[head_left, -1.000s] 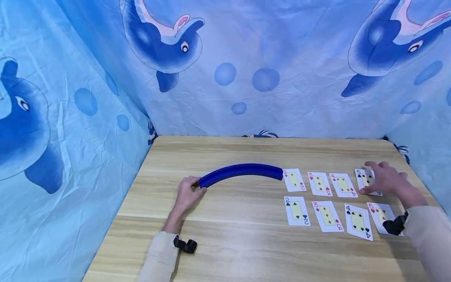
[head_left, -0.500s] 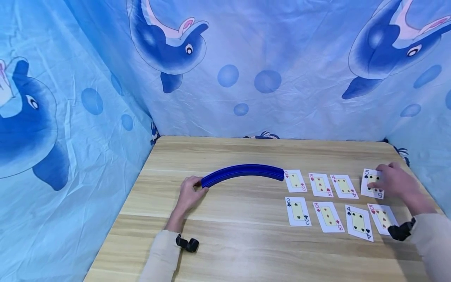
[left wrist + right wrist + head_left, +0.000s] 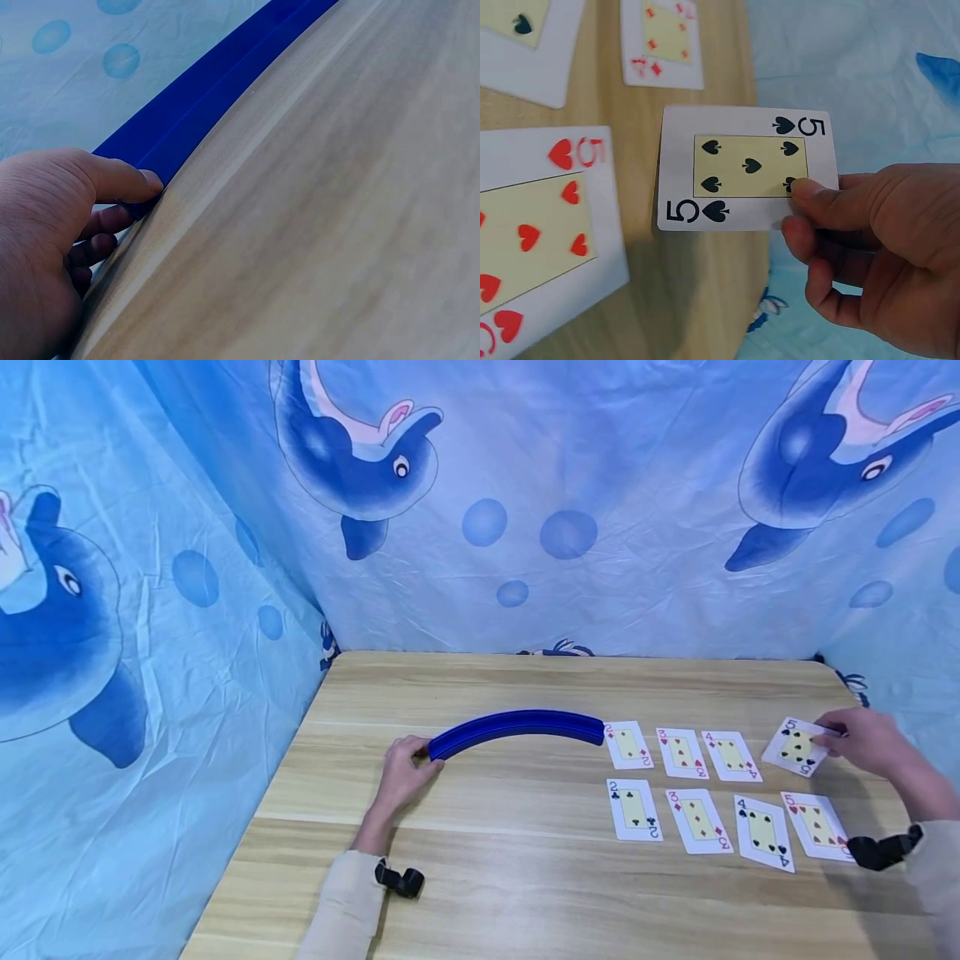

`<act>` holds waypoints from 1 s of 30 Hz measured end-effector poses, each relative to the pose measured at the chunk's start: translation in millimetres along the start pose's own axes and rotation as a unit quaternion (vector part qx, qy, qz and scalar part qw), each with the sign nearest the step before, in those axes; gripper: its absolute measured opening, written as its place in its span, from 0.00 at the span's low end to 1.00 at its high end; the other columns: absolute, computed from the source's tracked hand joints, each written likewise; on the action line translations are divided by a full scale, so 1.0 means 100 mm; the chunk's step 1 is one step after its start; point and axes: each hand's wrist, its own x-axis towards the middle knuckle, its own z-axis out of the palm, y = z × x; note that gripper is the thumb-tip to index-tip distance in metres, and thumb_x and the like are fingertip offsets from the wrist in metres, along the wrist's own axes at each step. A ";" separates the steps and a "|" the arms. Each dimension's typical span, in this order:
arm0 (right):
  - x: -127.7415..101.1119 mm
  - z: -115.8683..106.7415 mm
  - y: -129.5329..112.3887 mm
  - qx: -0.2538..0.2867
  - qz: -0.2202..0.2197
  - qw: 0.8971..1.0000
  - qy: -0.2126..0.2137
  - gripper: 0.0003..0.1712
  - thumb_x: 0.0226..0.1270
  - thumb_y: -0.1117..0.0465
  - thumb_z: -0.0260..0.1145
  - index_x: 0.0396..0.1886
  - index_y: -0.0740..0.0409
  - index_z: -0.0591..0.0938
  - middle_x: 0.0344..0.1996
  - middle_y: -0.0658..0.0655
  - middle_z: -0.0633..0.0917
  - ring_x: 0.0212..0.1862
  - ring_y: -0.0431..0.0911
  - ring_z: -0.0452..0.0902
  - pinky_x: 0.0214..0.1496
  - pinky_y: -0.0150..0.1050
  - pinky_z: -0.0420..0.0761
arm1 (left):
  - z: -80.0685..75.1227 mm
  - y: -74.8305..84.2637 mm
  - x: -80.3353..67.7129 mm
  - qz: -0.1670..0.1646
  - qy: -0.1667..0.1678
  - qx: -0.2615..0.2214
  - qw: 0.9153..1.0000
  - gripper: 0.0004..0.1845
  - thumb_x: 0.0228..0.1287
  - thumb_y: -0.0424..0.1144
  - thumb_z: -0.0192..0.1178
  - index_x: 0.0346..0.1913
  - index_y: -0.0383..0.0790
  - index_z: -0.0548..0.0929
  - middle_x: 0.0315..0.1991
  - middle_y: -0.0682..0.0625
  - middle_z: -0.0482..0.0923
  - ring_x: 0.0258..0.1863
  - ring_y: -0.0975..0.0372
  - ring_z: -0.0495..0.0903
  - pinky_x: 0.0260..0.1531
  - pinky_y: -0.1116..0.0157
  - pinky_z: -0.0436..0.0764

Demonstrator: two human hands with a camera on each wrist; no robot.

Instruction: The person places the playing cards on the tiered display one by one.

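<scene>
Over by the right edge of the light wooden counter (image 3: 525, 868), the right hand (image 3: 862, 743) has the five of spades playing card (image 3: 797, 747) pinched between thumb and fingers, lifted and tilted, just past the end of the far row of face-up cards (image 3: 681, 750), with the five of hearts card (image 3: 816, 825) lying flat in the near row below it. Toward the left side, the left hand (image 3: 401, 774) is clamped on the near end of the curved blue plastic card holder (image 3: 517, 727), thumb on top and fingers curled under, and that holder arcs across the middle until it almost meets the two of diamonds card (image 3: 627, 744).
</scene>
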 end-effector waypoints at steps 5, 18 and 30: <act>0.01 -0.06 -0.14 -0.015 -0.014 0.999 0.049 0.10 0.65 0.70 0.65 0.38 0.78 0.82 0.17 0.51 0.82 0.21 0.39 0.71 0.24 0.34 0.66 | -0.01 -0.01 -0.01 0.001 -0.001 0.000 1.000 0.16 0.52 0.32 0.73 0.45 0.32 0.87 0.38 0.41 0.85 0.41 0.52 0.77 0.45 0.63 0.70; 0.20 -0.19 -0.80 0.000 -0.053 0.993 0.104 0.14 0.68 0.65 0.66 0.46 0.74 0.84 0.24 0.59 0.87 0.23 0.38 0.74 0.24 0.35 0.69 | 0.02 -0.03 0.00 0.004 0.000 0.001 1.000 0.16 0.51 0.31 0.73 0.45 0.33 0.87 0.38 0.42 0.86 0.40 0.54 0.77 0.44 0.63 0.70; 0.49 -0.23 -1.53 0.030 -0.075 0.995 0.054 0.16 0.71 0.66 0.62 0.52 0.74 0.82 0.35 0.69 0.87 0.30 0.49 0.79 0.29 0.39 0.74 | 0.02 -0.04 0.00 0.001 0.001 -0.001 1.000 0.16 0.52 0.32 0.73 0.46 0.34 0.88 0.39 0.43 0.86 0.41 0.55 0.76 0.44 0.63 0.69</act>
